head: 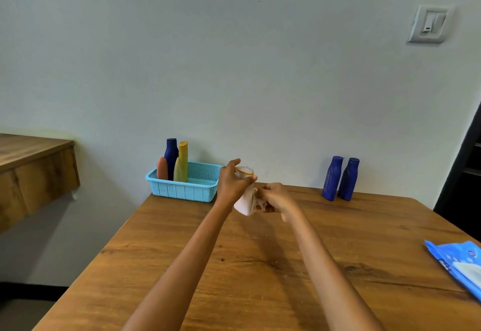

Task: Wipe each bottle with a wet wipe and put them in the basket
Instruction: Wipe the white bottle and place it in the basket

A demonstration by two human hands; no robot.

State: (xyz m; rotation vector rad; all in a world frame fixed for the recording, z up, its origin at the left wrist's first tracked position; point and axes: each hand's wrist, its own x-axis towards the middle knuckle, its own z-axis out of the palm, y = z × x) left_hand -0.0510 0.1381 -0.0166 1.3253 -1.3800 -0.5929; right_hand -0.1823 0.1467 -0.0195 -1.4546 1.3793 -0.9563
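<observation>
Wooden table (260, 265): left hand (231, 182) grips white bottle (246, 201), right hand (273, 198) pinches wet wipe (260, 203) against it; should rotate bottle, cover every side.

Basket (182, 190) light blue; inside bottles navy (171, 156), yellow (181, 164), orange (162, 168).

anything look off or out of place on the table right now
Nothing stands out. Three bottles stand upright in the blue basket, two dark blue bottles stand upright at the far right of the table, and the wipes pack lies at its right edge. No spill is visible.
</observation>
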